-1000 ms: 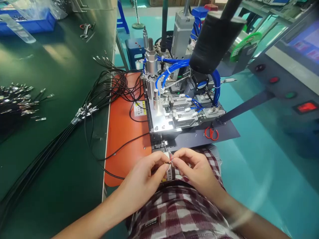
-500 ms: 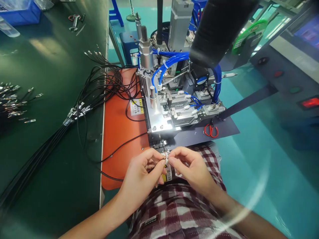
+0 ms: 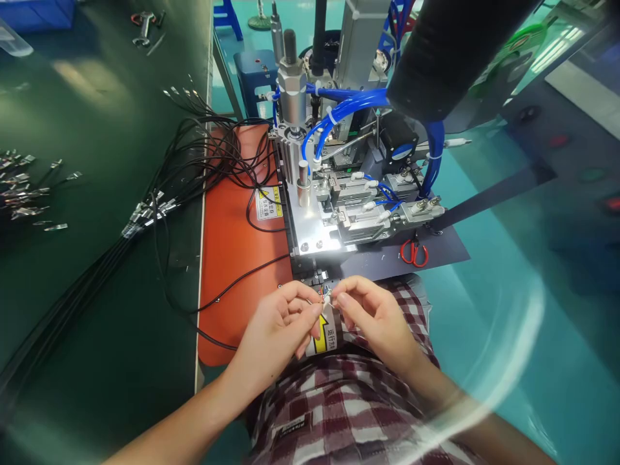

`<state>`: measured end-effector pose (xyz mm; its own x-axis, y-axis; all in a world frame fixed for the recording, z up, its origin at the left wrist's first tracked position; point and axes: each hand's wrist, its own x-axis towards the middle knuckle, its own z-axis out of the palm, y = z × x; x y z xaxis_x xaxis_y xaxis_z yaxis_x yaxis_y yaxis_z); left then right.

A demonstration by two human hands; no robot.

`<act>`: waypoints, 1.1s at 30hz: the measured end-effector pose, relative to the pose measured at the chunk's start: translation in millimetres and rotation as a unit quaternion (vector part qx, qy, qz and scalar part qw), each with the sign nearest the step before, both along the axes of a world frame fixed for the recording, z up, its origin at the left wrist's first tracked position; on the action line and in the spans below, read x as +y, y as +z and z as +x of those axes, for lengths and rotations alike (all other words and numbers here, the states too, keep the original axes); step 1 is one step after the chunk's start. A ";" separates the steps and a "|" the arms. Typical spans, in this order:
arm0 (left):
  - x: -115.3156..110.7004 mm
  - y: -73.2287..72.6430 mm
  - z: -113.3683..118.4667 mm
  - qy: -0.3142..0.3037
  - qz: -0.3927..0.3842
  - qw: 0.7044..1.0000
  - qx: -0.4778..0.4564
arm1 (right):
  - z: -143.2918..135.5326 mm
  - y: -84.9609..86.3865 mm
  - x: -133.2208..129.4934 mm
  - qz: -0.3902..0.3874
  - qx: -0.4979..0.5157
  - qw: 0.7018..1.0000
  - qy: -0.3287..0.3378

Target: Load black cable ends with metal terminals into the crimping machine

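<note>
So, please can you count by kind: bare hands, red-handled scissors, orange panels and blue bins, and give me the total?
Bare hands, left hand and right hand: 2
Red-handled scissors: 1
Orange panel: 1
Blue bin, partly in view: 1
Total: 5

I see red-handled scissors (image 3: pixel 414 254) on dark plate (image 3: pixel 450 248), loops toward me. Wrench (image 3: pixel 144 29) on green tabletop (image 3: pixel 97 135); blue bin (image 3: pixel 41 14) farther left, clear plastic strip (image 3: pixel 15 41) beside it. Blue plastic stool (image 3: pixel 252 81) past table edge. Green-rimmed spool (image 3: pixel 517 48) upper right, partly hidden.
</note>
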<state>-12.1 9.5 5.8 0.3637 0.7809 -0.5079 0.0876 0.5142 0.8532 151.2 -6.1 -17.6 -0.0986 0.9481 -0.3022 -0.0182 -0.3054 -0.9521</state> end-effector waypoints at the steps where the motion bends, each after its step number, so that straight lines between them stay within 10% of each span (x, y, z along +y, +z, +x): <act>1: 0.0 0.0 -0.2 -0.003 0.004 1.000 -0.001 | 0.9 0.3 0.8 0.005 -0.003 1.000 -0.009; 33: -4.2 -3.3 1.8 0.000 0.102 0.992 0.068 | 3.3 6.6 -6.9 0.158 -0.153 0.976 0.010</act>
